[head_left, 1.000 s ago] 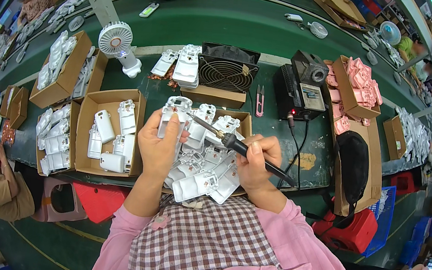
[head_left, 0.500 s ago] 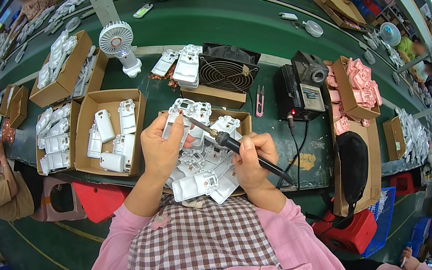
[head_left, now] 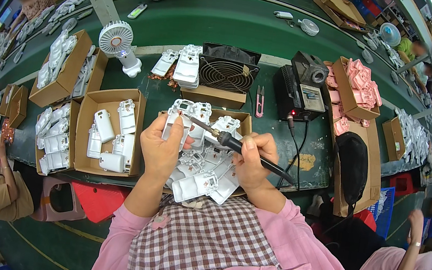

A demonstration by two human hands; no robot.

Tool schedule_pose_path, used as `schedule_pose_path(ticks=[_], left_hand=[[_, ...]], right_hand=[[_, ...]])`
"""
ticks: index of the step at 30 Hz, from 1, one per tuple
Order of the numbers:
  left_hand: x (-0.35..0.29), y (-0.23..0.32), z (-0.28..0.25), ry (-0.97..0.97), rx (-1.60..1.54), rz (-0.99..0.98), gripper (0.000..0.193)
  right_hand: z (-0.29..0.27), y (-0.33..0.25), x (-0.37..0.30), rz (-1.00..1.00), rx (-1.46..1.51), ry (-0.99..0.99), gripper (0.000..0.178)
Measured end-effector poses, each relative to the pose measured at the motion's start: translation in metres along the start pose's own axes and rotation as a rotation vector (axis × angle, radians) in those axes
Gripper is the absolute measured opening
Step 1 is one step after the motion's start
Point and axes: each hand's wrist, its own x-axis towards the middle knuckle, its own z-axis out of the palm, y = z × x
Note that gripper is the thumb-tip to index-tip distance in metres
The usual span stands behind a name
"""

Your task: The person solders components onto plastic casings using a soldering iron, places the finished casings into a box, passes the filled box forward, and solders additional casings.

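Observation:
My left hand [head_left: 161, 141] is closed around a white plastic housing [head_left: 177, 129], held upright between thumb and fingers. In my right hand [head_left: 257, 154] is a soldering iron with a black handle [head_left: 232, 143], gripped like a pen. Its metal tip points left and reaches the upper end of the housing, where small copper-coloured bits show; whether it touches them is too small to tell. Below and behind both hands, more white housings [head_left: 195, 186] lie heaped in a cardboard box [head_left: 246, 121].
Behind the hands stand a black fan [head_left: 227, 75], pink-handled snips [head_left: 260, 101] and a black soldering station [head_left: 301, 86]. Boxes of white parts [head_left: 115, 94] are at left, pink parts [head_left: 358, 83] at right. A small white fan [head_left: 121, 49] stands before the green conveyor belt [head_left: 214, 20]. Co-workers sit on both sides.
My hands, the housing and the iron have barely moved. Parts on the conveyor belt have shifted left. At the lower right a co-worker has raised an arm; the left co-worker's hands have moved too.

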Motion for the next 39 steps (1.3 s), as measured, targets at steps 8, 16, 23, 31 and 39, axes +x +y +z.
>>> schedule_pose_path(ticks=[8,16,23,31,39], left_hand=[[0.000,-0.002,-0.003,-0.026,-0.017,-0.054,0.017],[-0.001,-0.001,-0.002,-0.037,0.003,-0.064,0.016],[-0.002,-0.003,0.001,-0.038,0.020,-0.041,0.018],[0.001,-0.017,-0.008,-0.027,0.107,0.048,0.016],[-0.006,0.026,-0.043,-0.148,0.834,0.404,0.026]], right_hand=[[0.000,-0.001,0.000,0.043,0.045,0.014,0.016],[0.001,-0.001,0.001,0.038,0.044,-0.002,0.015],[-0.001,-0.002,0.001,0.037,0.028,-0.008,0.014],[0.003,-0.001,0.000,0.065,0.120,0.085,0.017],[-0.006,-0.002,0.001,0.051,0.147,0.065,0.014]])
